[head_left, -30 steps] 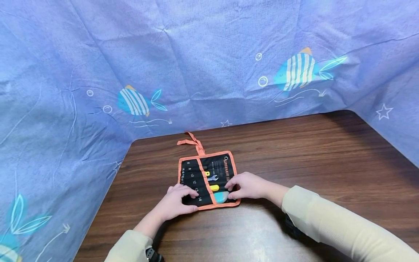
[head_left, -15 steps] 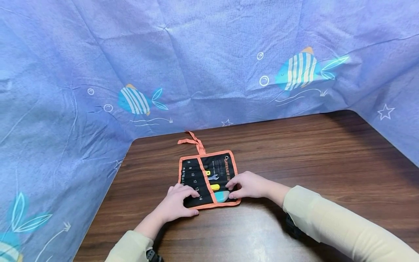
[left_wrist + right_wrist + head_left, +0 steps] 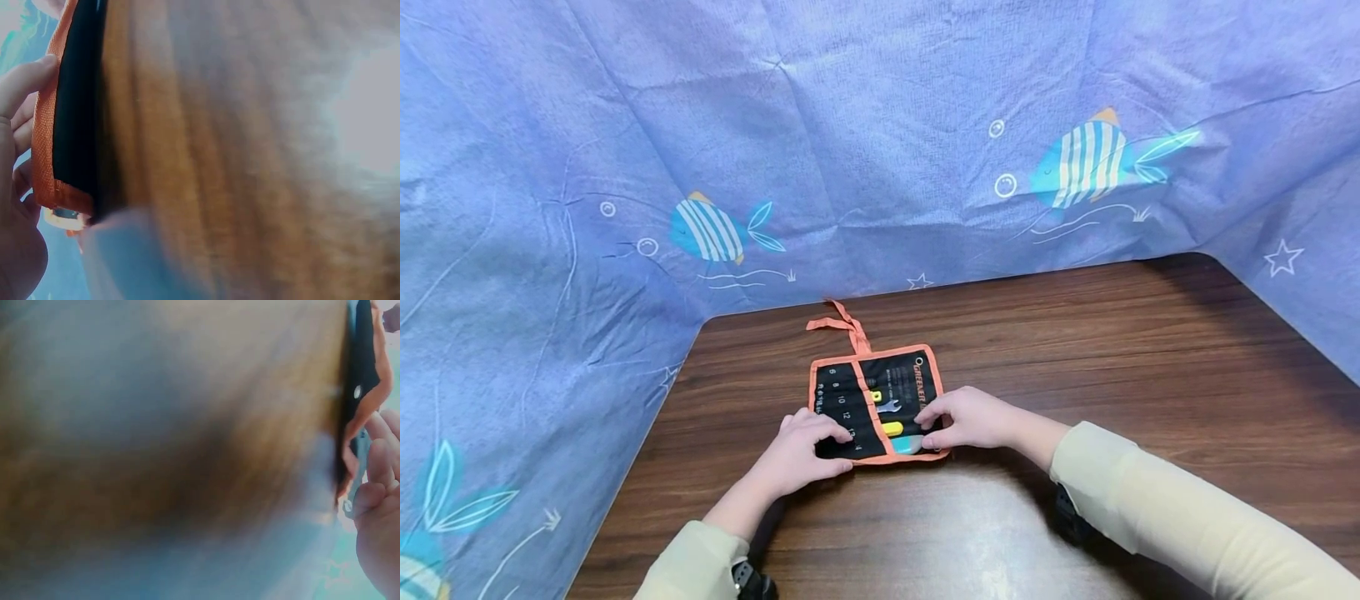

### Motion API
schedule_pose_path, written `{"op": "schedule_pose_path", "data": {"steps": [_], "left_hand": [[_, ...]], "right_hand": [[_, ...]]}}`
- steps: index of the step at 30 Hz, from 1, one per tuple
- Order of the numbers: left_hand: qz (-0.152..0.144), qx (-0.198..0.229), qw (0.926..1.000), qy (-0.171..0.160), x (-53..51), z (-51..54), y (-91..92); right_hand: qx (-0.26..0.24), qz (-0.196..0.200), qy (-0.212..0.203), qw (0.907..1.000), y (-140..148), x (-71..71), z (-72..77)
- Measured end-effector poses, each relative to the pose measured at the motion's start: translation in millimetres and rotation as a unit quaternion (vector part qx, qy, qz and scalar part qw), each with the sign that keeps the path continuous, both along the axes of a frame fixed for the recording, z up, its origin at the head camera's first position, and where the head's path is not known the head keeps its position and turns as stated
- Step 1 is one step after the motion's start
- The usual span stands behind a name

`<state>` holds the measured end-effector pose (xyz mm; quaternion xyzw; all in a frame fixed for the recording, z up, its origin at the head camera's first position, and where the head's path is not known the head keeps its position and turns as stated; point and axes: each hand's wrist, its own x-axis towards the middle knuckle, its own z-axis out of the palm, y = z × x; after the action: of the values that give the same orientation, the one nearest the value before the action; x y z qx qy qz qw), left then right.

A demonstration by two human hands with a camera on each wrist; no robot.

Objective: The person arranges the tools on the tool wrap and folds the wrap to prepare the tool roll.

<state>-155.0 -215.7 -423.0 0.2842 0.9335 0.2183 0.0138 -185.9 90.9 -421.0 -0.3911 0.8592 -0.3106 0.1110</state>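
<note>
A black fabric tool roll with orange edging lies open on the table, its left pockets numbered. In it show an open-ended wrench, a yellow handle and a teal-and-grey rounded handle. My left hand pinches the roll's near left part, thumb at the near edge and fingers over the pockets. My right hand holds the near right corner beside the teal handle. The wrist views show the orange trim raised at the left thumb, and the right fingers against the bent edging.
Orange ribbon ties stretch from the roll's far edge toward the back of the brown wooden table. A blue fish-print cloth hangs behind the table and along its sides. Each wrist wears a black strap.
The roll's near edge has come up slightly and away from me over the last half second, both hands moving with it. Before that, hands and roll barely moved.
</note>
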Motion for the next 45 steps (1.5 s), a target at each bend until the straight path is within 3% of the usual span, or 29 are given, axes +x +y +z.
{"op": "schedule_pose_path", "data": {"steps": [7,13,20,32,40,45], "left_hand": [[0.018,0.004,0.9995,0.025,-6.6,7.8,0.6],[0.028,0.006,0.9994,0.020,-12.5,10.4,2.1],[0.052,0.015,0.9985,0.011,-17.3,9.8,3.2],[0.056,0.012,0.9982,0.018,-24.9,13.4,7.4],[0.060,-0.014,0.9958,0.067,-26.3,13.5,9.7],[0.059,-0.011,0.9960,0.067,-26.1,14.4,11.7]], "right_hand": [[-0.012,-0.012,0.044,0.9989,-4.9,1.8,15.9],[-0.037,-0.005,0.076,0.9964,-9.9,5.8,23.3],[-0.030,0.012,0.087,0.9957,-12.1,7.7,21.4],[0.009,0.009,0.126,0.9920,-12.1,0.9,14.9],[0.015,0.022,0.203,0.9788,-15.5,-1.3,13.4],[0.003,-0.005,0.183,0.9831,-16.9,1.2,15.8]]}}
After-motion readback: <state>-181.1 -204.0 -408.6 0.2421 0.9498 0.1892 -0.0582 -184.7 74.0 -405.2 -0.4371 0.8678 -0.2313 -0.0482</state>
